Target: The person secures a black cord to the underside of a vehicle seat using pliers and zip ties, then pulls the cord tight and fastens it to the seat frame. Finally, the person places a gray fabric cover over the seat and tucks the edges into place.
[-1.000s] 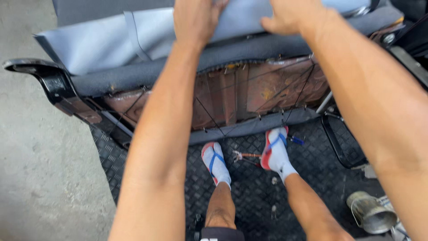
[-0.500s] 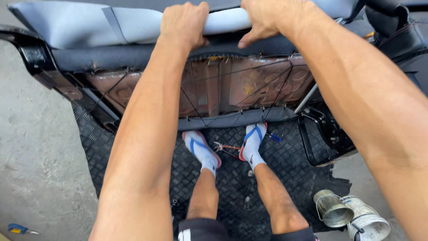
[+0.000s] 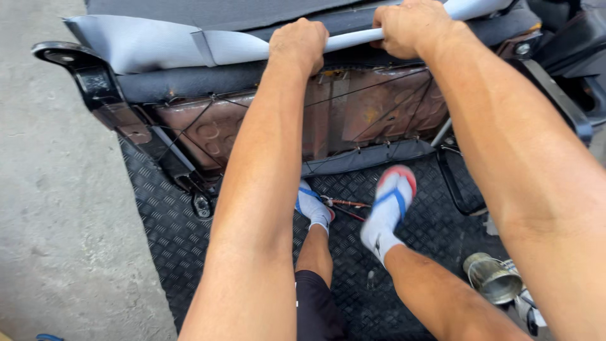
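Note:
A car seat lies tipped up in front of me, its rusty metal underside [image 3: 372, 113] with thin wires facing me. A grey fabric cover [image 3: 164, 47] wraps over its top edge. My left hand [image 3: 303, 41] is clenched on the cover's edge at the middle. My right hand [image 3: 410, 25] grips the same pale edge a little to the right. Both arms are stretched forward. My feet in white socks and sandals [image 3: 391, 202] rest on the floor below the seat, the right one lifted.
A black checker-plate mat [image 3: 164, 221] lies under the seat, with bare concrete [image 3: 57, 208] to its left. The seat's black bracket [image 3: 88, 76] sticks out at the left. A shiny metal can [image 3: 492, 278] lies at the lower right. Thin red-handled tools [image 3: 347, 205] lie between my feet.
The view has tilted down and the seat edge sits lower in frame. Both hands keep their grip on the cover edge. My right foot has lifted off the mat.

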`<state>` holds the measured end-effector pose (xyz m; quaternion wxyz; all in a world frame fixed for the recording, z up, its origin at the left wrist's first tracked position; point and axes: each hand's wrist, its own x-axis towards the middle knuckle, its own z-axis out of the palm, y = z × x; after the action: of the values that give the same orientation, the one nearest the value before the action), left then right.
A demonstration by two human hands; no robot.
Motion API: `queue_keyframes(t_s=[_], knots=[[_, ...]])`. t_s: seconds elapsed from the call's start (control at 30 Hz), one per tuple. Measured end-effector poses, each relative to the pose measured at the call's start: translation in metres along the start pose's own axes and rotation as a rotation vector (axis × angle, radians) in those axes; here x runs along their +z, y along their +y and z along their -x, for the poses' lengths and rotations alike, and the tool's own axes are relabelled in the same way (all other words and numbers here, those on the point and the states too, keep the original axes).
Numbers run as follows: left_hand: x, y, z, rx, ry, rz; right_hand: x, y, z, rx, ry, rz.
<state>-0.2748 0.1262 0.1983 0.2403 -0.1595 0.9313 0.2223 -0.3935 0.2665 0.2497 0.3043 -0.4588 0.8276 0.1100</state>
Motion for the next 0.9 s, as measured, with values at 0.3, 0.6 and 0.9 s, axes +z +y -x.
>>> queue_keyframes(t_s=[0.3, 0.6, 0.9], knots=[[-0.024, -0.006, -0.012, -0.027, -0.132, 0.080, -0.023, 0.013, -0.018, -0.056, -0.082, 0.121], [-0.024, -0.010, -0.022, -0.070, -0.142, 0.171, -0.009, 0.038, -0.027, -0.149, -0.048, -0.039], [0.001, 0.007, 0.007, -0.072, -0.112, 0.137, 0.017, 0.058, -0.008, -0.250, -0.056, -0.142]])
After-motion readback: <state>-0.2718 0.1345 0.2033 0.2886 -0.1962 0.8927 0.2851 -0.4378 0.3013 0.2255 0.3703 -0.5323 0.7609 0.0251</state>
